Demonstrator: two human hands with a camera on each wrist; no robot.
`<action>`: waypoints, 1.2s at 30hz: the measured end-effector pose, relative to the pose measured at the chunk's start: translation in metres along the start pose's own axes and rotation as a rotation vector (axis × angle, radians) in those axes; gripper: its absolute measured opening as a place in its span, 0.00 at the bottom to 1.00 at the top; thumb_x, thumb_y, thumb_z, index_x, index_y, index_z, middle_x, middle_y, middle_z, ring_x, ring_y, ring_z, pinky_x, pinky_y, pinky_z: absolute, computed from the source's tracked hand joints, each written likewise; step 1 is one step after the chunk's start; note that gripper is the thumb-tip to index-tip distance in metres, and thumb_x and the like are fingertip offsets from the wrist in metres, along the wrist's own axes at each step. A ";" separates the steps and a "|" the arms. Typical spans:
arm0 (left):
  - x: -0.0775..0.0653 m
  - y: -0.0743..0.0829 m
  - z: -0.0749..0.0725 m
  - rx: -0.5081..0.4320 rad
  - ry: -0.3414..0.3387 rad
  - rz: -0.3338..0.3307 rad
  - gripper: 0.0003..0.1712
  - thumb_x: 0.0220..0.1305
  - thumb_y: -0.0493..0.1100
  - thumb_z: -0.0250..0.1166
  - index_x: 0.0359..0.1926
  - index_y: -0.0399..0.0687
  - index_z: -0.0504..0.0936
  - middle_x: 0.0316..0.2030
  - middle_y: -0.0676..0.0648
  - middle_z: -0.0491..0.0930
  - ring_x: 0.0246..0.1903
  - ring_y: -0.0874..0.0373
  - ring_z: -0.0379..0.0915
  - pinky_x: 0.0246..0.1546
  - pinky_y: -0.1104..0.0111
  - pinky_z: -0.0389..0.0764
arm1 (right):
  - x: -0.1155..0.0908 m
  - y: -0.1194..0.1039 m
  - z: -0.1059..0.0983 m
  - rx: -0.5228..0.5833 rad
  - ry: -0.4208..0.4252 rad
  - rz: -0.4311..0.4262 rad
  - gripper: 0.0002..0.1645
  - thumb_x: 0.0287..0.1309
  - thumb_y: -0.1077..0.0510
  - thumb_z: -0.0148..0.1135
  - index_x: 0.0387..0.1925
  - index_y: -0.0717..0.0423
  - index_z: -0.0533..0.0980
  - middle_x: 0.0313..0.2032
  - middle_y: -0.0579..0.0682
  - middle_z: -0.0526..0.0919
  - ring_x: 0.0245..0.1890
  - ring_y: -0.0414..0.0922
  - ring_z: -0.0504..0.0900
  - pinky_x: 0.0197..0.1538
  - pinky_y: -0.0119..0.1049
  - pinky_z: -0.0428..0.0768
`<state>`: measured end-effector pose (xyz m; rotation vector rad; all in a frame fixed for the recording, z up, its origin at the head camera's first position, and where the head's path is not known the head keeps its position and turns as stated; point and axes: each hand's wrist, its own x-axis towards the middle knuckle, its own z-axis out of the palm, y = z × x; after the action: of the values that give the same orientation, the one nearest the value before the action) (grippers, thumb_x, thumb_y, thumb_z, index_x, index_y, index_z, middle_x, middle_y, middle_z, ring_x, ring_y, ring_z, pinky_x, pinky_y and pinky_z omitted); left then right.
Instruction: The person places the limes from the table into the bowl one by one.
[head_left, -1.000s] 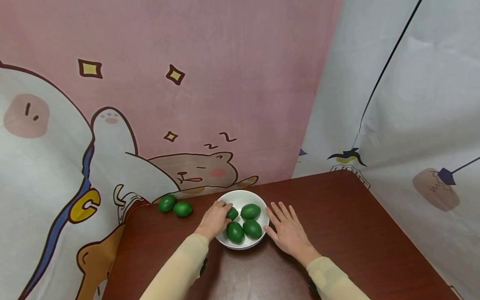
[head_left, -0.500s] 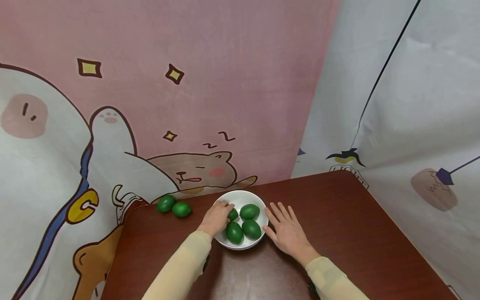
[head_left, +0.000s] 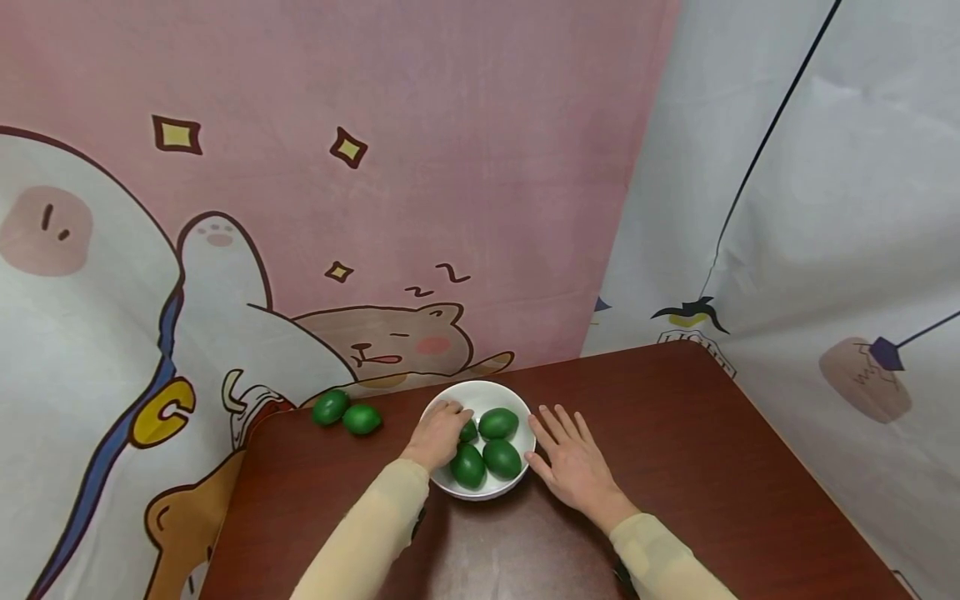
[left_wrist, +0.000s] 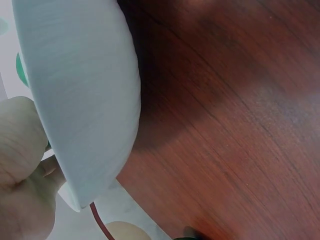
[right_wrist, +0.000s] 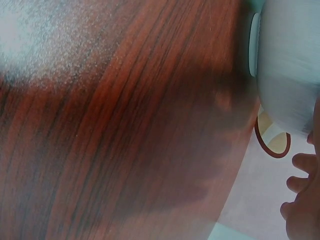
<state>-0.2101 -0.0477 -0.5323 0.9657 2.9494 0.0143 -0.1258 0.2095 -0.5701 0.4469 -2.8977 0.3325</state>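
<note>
A white bowl (head_left: 487, 487) stands on the table with several green limes in it, such as this front lime (head_left: 468, 466). Reaching over its left rim, my left hand (head_left: 437, 435) has curled fingers around a lime (head_left: 468, 430) that they partly hide. In the left wrist view the thumb (left_wrist: 22, 140) passes behind the bowl's rim (left_wrist: 80, 100). My right hand (head_left: 573, 467) lies with fingers straight and spread at the bowl's right side; thumb and index fingertips are at the rim, though contact is hard to tell.
Two more limes, a left lime (head_left: 331, 407) and a right lime (head_left: 362, 419), lie near the table's back left edge. The brown wooden table (head_left: 697, 467) meets a printed cloth backdrop (head_left: 480, 167) behind and at the sides.
My left hand has shifted slightly right, further over the bowl, and the lime at its fingers has edged right with it. The right hand stays at the bowl's side.
</note>
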 end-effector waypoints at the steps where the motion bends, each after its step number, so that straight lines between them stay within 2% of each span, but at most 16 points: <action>1: 0.000 0.000 0.000 -0.005 -0.001 0.004 0.27 0.61 0.31 0.70 0.62 0.47 0.83 0.53 0.44 0.81 0.55 0.48 0.76 0.63 0.60 0.76 | 0.000 0.000 0.000 0.000 -0.001 0.001 0.39 0.73 0.36 0.54 0.76 0.50 0.67 0.76 0.57 0.66 0.78 0.59 0.58 0.78 0.61 0.53; 4: 0.002 0.001 0.000 -0.038 -0.003 0.016 0.30 0.59 0.29 0.68 0.64 0.46 0.81 0.57 0.43 0.80 0.59 0.47 0.75 0.66 0.59 0.74 | 0.000 -0.001 0.000 0.000 -0.003 0.001 0.39 0.73 0.36 0.54 0.76 0.50 0.67 0.76 0.57 0.66 0.78 0.59 0.58 0.78 0.61 0.53; 11: 0.001 0.003 -0.001 -0.210 -0.033 -0.011 0.37 0.56 0.24 0.66 0.69 0.43 0.76 0.68 0.36 0.72 0.70 0.44 0.67 0.71 0.56 0.70 | 0.000 -0.001 0.001 0.002 0.001 -0.001 0.38 0.74 0.36 0.54 0.76 0.51 0.67 0.75 0.58 0.66 0.78 0.60 0.60 0.78 0.61 0.54; 18: -0.002 0.004 -0.005 -0.247 -0.026 -0.019 0.38 0.57 0.25 0.67 0.71 0.43 0.75 0.70 0.37 0.69 0.71 0.45 0.65 0.70 0.56 0.70 | 0.001 -0.002 0.001 -0.005 0.008 -0.004 0.39 0.73 0.36 0.55 0.76 0.51 0.68 0.75 0.58 0.67 0.77 0.60 0.60 0.77 0.62 0.56; 26: -0.016 0.004 -0.008 -0.200 0.082 0.038 0.28 0.67 0.31 0.64 0.68 0.41 0.77 0.68 0.37 0.73 0.69 0.44 0.68 0.69 0.55 0.72 | 0.001 0.000 0.000 -0.019 0.017 -0.016 0.38 0.73 0.36 0.54 0.75 0.51 0.68 0.75 0.58 0.67 0.77 0.60 0.60 0.77 0.62 0.56; 36: -0.035 -0.004 -0.001 -0.201 0.189 0.046 0.29 0.66 0.39 0.70 0.67 0.41 0.78 0.67 0.38 0.73 0.67 0.44 0.71 0.62 0.52 0.79 | 0.001 0.000 0.001 -0.016 0.012 -0.016 0.39 0.73 0.36 0.55 0.76 0.51 0.68 0.75 0.58 0.66 0.77 0.60 0.60 0.77 0.62 0.56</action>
<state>-0.1846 -0.0717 -0.5298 1.0561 3.0142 0.4178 -0.1266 0.2091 -0.5706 0.4636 -2.8817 0.3090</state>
